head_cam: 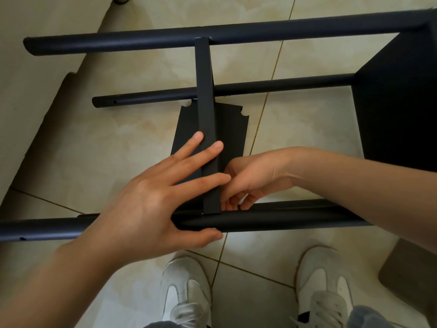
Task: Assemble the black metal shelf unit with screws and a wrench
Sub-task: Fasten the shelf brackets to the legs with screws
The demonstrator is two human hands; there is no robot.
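The black metal shelf unit lies on its side on the tiled floor. Three round legs show: a near one (272,221), a middle one (260,87) and a far one (142,40). A shelf panel (205,110) stands edge-on between the near and far legs. My left hand (151,200) lies with straight fingers against that panel, thumb under the near leg. My right hand (248,178) is curled at the panel's right side, just above the near leg; what its fingertips hold is hidden. Another shelf panel (397,110) is fixed at the right end.
A loose black panel (233,131) with notched corners lies flat on the floor under the frame. My two white shoes (186,292) stand just below the near leg. A brown mat corner (411,273) sits at the lower right. A pale wall or cabinet runs along the left.
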